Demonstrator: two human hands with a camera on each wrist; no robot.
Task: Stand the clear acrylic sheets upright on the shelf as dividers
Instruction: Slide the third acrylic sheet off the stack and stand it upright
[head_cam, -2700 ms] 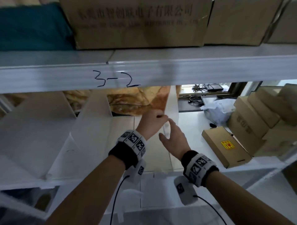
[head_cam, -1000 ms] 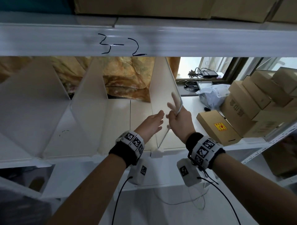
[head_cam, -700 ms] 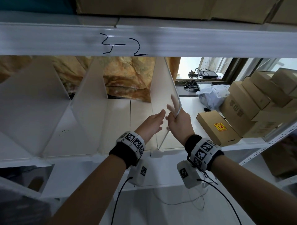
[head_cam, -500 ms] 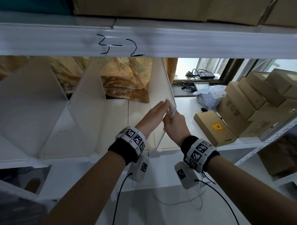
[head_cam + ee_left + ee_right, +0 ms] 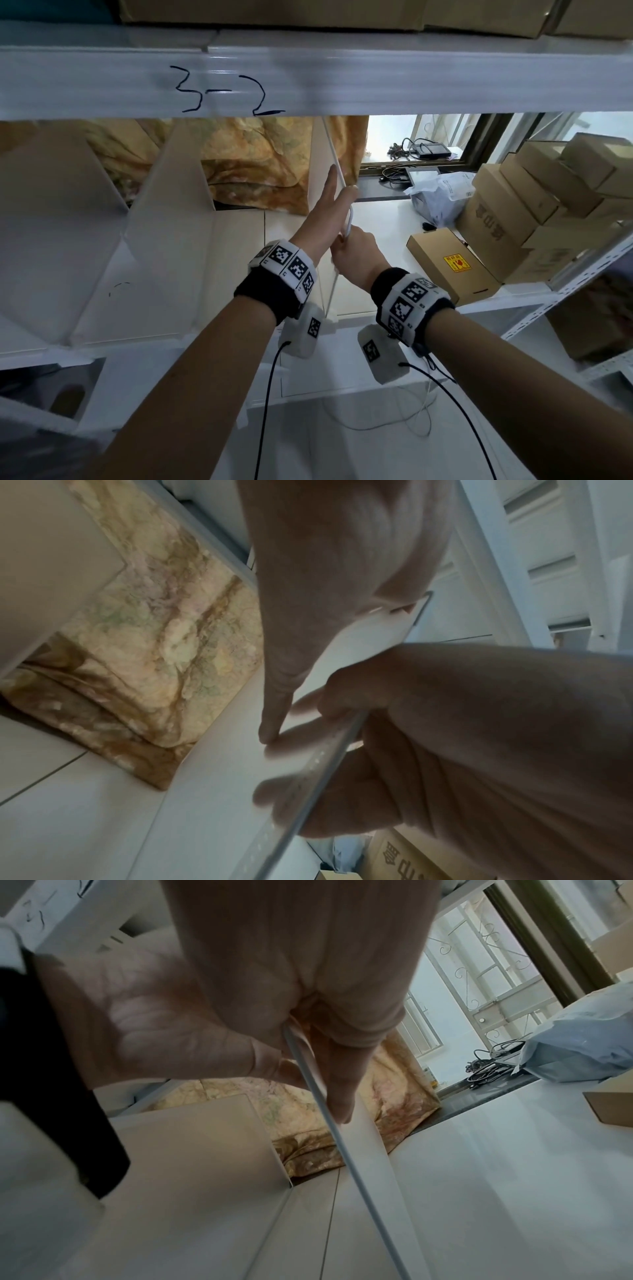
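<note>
A: Shelf [image 5: 387,219], the bay marked 3-2, carried three frosted-clear acrylic sheets. Far-left sheet [image 5: 51,219] and middle sheet [image 5: 168,233] both stood on edge with nothing holding them, though each looked tilted rather than truly upright; the wide lens may account for some of that.

B: And the third?

A: Third sheet [image 5: 320,164] stood on edge right of centre, its top edge reaching up behind the front beam and its bottom edge down near the shelf's front lip. Both hands were on its near edge.

B: Grip?

A: Left hand [image 5: 325,216] lay flat against the sheet's left face, fingers [image 5: 274,718] straight and together, thumb hooked over the edge. Right hand [image 5: 356,253] was lower, its fingers curled round the same edge, pinching it; right wrist view showed the edge running out between thumb and fingers [image 5: 339,1096].

B: Progress?

A: Judged late. Two dividers placed, the third up but not released. Left to do: square it, let go, see whether it stands. No spare sheets seen lying about, so possibly the last one, but cannot say for certain.

B: Right end of the shelf?

A: Stacked cardboard boxes [image 5: 534,212], one flat box [image 5: 452,263] with a yellow label, a grey plastic bag [image 5: 438,195]. No divider there.
</note>
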